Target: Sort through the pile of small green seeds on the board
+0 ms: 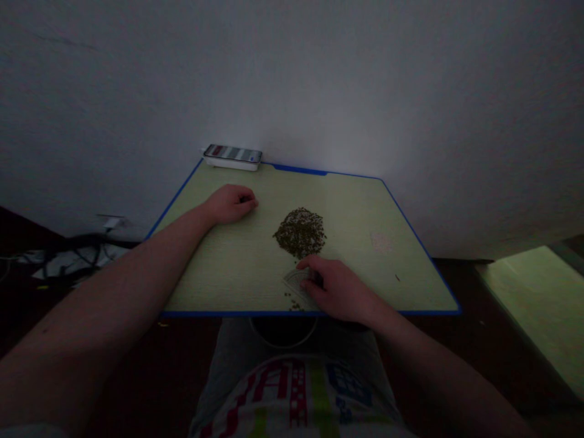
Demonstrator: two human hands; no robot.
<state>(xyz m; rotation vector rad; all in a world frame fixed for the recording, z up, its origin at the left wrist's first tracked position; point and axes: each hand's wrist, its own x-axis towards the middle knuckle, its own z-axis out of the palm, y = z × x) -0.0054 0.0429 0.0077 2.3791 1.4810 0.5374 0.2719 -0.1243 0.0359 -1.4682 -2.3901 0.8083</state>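
Observation:
My right hand is closed at the near side of the board, its thumb and fingers gripping a clear protractor that lies against the surface. Just beyond it is a heap of small green-brown beans mixed with pale grains. A few loose beans lie by the front edge, next to the protractor. Left of the heap, my left hand rests on the board with fingers curled in and nothing visible in them. A small patch of pale grains is spread out on the right.
The pale board has a blue rim and stands against a grey wall. A phone lies on a white block at the back left corner. Below the front edge, a dark round container sits between my legs. Cables lie at left.

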